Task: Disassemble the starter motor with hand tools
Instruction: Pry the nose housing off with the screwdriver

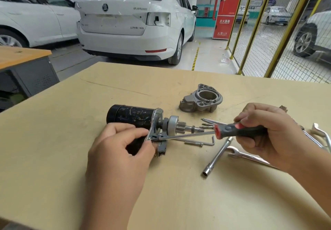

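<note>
Black starter motor (132, 116) lies on the bench (53, 140), left hand (121, 145) gripping its lower part, right hand (268, 133) gripping a screwdriver (238, 130) whose tip touches its end plate.

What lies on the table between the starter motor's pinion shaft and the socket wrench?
In the head view, the screwdriver's shaft crosses there, and under it lie a long bolt and a hex key, between pinion shaft and socket wrench.

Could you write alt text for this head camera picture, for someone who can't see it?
At a tan workbench, a person's right hand holds a red and black screwdriver with its tip at the starter motor, which the left hand grips. A removed metal housing, wrenches and bolts lie nearby; white cars stand behind.
</note>
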Tool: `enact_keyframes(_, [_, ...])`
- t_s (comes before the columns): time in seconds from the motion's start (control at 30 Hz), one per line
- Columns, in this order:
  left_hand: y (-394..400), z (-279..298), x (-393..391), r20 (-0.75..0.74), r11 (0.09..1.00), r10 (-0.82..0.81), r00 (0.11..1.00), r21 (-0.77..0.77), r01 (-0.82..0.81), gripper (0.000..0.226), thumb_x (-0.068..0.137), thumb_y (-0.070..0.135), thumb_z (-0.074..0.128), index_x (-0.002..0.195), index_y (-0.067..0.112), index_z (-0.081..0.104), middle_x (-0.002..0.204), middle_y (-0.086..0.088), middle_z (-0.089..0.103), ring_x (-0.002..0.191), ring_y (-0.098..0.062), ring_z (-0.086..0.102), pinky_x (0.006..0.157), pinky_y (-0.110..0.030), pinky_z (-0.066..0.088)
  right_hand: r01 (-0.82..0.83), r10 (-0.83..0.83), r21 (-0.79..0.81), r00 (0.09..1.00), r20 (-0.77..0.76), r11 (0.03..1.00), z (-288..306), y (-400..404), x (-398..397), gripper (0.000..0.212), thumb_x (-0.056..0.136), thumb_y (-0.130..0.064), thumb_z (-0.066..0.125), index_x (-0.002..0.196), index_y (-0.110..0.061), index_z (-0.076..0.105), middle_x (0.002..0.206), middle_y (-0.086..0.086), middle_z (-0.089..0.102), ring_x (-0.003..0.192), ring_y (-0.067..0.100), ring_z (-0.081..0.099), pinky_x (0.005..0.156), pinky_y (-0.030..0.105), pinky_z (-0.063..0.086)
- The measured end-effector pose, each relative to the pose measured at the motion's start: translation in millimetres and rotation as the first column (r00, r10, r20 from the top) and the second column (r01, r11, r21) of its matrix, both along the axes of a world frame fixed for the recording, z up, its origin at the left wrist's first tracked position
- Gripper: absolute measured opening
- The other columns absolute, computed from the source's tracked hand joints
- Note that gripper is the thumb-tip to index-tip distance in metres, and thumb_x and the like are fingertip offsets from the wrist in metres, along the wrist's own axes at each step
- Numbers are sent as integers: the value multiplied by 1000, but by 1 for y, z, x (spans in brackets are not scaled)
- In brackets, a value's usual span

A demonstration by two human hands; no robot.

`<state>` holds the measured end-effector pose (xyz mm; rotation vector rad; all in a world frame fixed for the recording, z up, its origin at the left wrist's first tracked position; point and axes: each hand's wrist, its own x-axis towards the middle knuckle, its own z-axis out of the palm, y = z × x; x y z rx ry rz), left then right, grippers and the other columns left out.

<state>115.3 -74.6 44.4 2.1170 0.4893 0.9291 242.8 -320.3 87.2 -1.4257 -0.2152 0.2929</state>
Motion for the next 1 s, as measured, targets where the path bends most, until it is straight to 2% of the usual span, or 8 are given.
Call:
enact_keyframes(0.17, [0, 1, 3, 26, 1000, -20, 999, -9, 20, 14, 72, 26, 80, 81, 37, 81, 93, 22, 65, 95, -19, 63, 75, -32, 49, 7, -8, 13, 999, 47, 1000, 1, -2, 1, 8, 58, -4, 59, 61, -4, 51, 59, 16, 52, 38, 20, 36, 49, 27, 18])
enact_keyframes(0.3, [0, 0, 3, 41, 999, -22, 999, -27, 23, 16, 74, 22, 83, 79, 37, 80, 92, 22, 65, 94, -19, 64, 75, -34, 51, 4, -7, 44, 997, 76, 999, 3, -4, 2, 14, 60, -4, 57, 67, 0, 46, 55, 16, 48, 36, 21, 35, 45, 21, 22])
enact_keyframes(0.43, [-2, -1, 4, 35, 1000, -8, 999, -11, 9, 17, 76, 21, 80, 77, 38, 77, 91, 22, 64, 92, -20, 64, 72, -35, 52, 18, -19, 15, 996, 85, 1000, -1, 0, 2, 30, 58, -2, 56, 70, 6, 30, 54, 11, 52, 36, 21, 36, 45, 19, 29])
enact_keyframes(0.53, [-2, 0, 3, 28, 1000, 4, 1000, -10, -3, 17, 77, 22, 80, 77, 39, 75, 91, 23, 63, 91, -21, 63, 69, -34, 51, 39, -39, 6, 996, 86, 999, 0, -1, 3, 25, 57, -3, 57, 67, 3, 34, 58, 13, 53, 37, 21, 36, 46, 21, 26])
enact_keyframes(0.67, [-3, 1, 4, 8, 1000, 1, 1000, 12, -2, 12, 80, 26, 76, 80, 39, 75, 93, 22, 62, 89, -22, 61, 67, -32, 48, 28, -27, -5, 997, 71, 1000, 1, -3, 3, 9, 58, -5, 57, 63, -2, 50, 55, 13, 50, 37, 21, 36, 48, 22, 24])
enact_keyframes(0.83, [-2, 1, 5, 13, 999, -24, 1000, 25, 24, 6, 85, 31, 77, 87, 37, 78, 96, 20, 63, 92, -24, 61, 74, -36, 49, 14, -14, 4, 999, 52, 1000, 0, -2, 4, 10, 60, -5, 55, 66, 0, 49, 54, 11, 50, 36, 21, 36, 42, 17, 30])
enact_keyframes(1.0, [1, -1, 8, 26, 997, -47, 999, -67, 49, 9, 84, 30, 80, 85, 39, 79, 97, 20, 65, 98, -23, 63, 84, -43, 54, 12, -12, 8, 1000, 6, 1000, -2, -2, 4, 6, 59, -9, 56, 61, -4, 54, 61, 15, 53, 37, 21, 36, 38, 16, 28])
